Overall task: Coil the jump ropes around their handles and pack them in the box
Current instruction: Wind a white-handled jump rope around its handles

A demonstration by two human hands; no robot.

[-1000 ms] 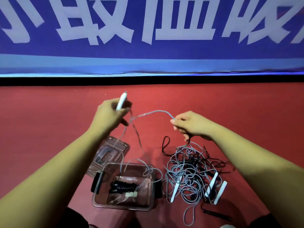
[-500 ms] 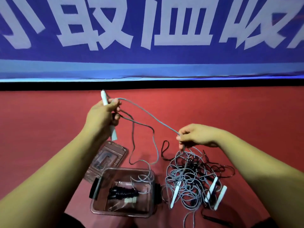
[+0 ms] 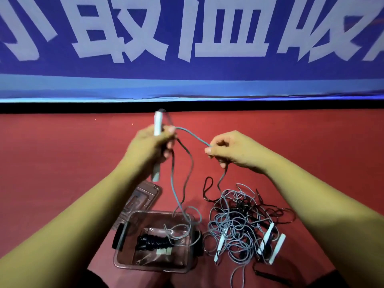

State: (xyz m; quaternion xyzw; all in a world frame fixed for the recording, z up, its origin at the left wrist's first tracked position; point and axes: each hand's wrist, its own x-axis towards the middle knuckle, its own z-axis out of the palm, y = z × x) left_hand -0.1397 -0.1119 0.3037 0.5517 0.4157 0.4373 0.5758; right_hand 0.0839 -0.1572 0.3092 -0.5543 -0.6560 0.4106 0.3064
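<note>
My left hand [image 3: 148, 145] grips the white handles [image 3: 157, 123] of a grey jump rope, held upright above the red floor. The grey rope [image 3: 192, 136] runs from those handles to my right hand [image 3: 230, 149], which pinches it between thumb and fingers. Slack loops of this rope hang down into the clear plastic box [image 3: 124, 260]. A black coiled jump rope [image 3: 154, 242] lies inside the box. To the right of the box sits a tangled pile of grey and black ropes [image 3: 239, 221] with white handles [image 3: 270, 238].
The clear box lid [image 3: 143, 196] lies on the red floor [image 3: 62, 163] behind the box, to its left. A blue banner with large white characters [image 3: 187, 38] fills the back. A black rope end [image 3: 270, 276] lies at the lower right.
My right hand has risen and moved closer to the left hand, shortening the rope span between them. The left hand has turned the handles more upright.
</note>
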